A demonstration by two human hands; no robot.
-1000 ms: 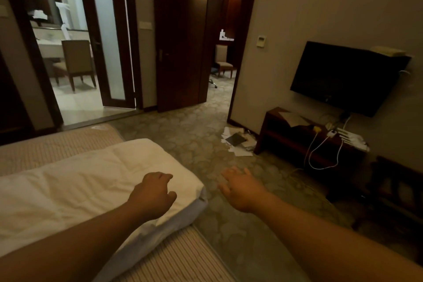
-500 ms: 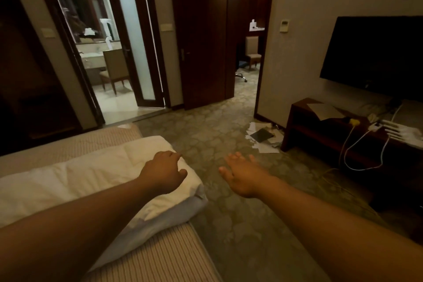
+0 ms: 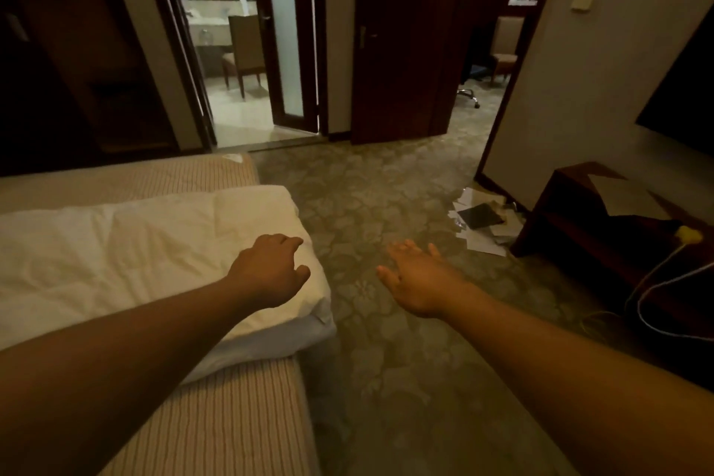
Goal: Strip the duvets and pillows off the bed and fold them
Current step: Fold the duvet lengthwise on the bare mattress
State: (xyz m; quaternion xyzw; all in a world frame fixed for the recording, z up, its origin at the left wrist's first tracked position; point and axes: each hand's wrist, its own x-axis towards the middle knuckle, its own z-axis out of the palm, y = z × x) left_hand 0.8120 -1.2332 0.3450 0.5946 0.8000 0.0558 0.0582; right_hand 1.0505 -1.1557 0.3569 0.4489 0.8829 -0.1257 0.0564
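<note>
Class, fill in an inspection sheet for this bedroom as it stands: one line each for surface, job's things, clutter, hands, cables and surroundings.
Surface: striped mattress, bare apart from the folded bedding.
Job's things: white duvet lies folded across the mattress, its end at the bed's edge.
Clutter: papers scattered on the carpet beside the dark cabinet.
Hands: left hand over the duvet's end, fingers loosely curled, gripping nothing; contact cannot be told. Right hand flat and open over the carpet.
Cables: white cable hangs in front of the cabinet, near a yellow plug.
Surroundings: open bathroom doorway with a chair; a second doorway further right.
</note>
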